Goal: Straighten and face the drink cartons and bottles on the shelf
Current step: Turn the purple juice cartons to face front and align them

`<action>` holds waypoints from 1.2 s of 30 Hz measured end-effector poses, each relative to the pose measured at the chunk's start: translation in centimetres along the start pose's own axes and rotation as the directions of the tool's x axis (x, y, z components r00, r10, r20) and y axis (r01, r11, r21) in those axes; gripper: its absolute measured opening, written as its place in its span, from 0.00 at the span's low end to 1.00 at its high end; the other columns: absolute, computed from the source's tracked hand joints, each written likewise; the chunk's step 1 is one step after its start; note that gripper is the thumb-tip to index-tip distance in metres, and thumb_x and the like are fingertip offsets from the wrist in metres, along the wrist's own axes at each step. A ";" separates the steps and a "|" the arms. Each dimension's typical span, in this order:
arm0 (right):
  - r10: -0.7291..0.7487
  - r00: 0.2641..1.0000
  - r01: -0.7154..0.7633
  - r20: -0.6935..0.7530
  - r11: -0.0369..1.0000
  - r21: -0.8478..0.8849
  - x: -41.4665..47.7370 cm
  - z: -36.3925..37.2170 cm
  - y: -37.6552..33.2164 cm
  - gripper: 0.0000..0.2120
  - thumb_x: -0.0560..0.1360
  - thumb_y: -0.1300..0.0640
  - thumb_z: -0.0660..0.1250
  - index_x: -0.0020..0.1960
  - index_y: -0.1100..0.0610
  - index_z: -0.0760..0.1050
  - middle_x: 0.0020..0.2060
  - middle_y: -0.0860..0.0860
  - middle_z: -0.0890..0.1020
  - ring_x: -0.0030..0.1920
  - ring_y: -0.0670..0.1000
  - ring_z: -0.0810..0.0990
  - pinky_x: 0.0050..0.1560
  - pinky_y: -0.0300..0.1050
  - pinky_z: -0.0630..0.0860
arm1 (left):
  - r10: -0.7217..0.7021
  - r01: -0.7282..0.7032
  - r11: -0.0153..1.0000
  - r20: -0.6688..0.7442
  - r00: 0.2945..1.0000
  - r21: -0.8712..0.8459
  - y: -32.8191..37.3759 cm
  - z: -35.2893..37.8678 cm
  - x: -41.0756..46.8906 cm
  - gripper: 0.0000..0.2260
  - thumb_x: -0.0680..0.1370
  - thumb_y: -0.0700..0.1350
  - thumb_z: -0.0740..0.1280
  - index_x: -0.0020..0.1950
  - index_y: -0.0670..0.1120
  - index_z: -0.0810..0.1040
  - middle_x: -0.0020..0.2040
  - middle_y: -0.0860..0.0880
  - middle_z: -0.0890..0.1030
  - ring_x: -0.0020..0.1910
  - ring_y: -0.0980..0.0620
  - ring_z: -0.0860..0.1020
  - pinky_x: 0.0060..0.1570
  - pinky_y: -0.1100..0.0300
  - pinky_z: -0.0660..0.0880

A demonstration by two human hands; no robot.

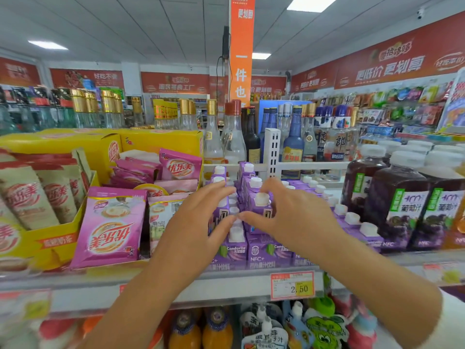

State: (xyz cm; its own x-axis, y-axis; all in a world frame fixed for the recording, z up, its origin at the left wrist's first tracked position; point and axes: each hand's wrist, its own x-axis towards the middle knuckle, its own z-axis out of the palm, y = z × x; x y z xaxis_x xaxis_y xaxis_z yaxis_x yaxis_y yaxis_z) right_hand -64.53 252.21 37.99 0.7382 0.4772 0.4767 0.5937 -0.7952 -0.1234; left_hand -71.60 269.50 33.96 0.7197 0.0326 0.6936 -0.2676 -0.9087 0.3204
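Observation:
Rows of purple drink cartons [261,250] with white screw caps stand in the middle of the shelf [226,288], running back from the front edge. My left hand [198,220] reaches over the left rows, its fingers and thumb closed around a purple carton [222,210]. My right hand [292,215] closes on the neighbouring carton [261,206], forefinger curled behind its cap and thumb in front. The two thumbs nearly touch. To the right stand dark grape juice bottles [395,197] with white caps, labels facing forward.
Pink drink-mix sachets [113,227] and yellow display boxes [63,147] fill the shelf to the left. Glass liquor bottles [234,139] and a white upright post [273,152] stand behind. A 2.50 price tag [293,285] hangs on the shelf edge. Orange bottles [216,328] and pouches sit below.

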 end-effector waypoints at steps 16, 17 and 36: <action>-0.036 0.994 -0.082 0.103 0.383 0.920 -9.1 -2.2 3.8 0.15 0.73 0.54 0.71 0.59 0.46 0.76 0.46 0.60 0.80 0.43 0.53 0.81 0.44 0.42 0.79 | -0.149 0.232 0.764 0.184 0.971 -0.602 5.8 0.6 -6.1 0.20 0.76 0.66 0.62 0.67 0.72 0.66 0.63 0.71 0.72 0.62 0.68 0.73 0.57 0.65 0.73; -0.035 0.993 -0.095 0.116 0.369 0.924 -9.6 -2.0 4.1 0.15 0.73 0.54 0.71 0.59 0.46 0.77 0.44 0.63 0.77 0.43 0.55 0.79 0.44 0.43 0.77 | -0.180 0.317 0.639 0.264 0.948 -0.701 6.2 0.8 -6.5 0.20 0.75 0.64 0.65 0.67 0.69 0.68 0.62 0.68 0.76 0.61 0.66 0.76 0.55 0.64 0.76; 0.306 0.949 -0.040 -0.070 0.337 0.941 -15.6 4.5 3.3 0.14 0.68 0.57 0.70 0.52 0.49 0.75 0.47 0.45 0.85 0.49 0.45 0.83 0.45 0.35 0.80 | -0.310 0.547 0.129 0.490 0.815 -0.827 6.5 5.5 -10.0 0.17 0.74 0.44 0.70 0.63 0.49 0.79 0.57 0.46 0.84 0.57 0.50 0.82 0.51 0.61 0.80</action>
State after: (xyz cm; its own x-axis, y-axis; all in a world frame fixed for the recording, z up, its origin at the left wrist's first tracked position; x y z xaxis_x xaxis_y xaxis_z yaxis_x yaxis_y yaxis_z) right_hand -72.58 243.82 26.23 0.8603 0.1838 0.4755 0.4720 0.0653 -0.8792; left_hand -77.00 260.96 25.60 0.9833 0.1044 0.1492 -0.1708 0.2447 0.9544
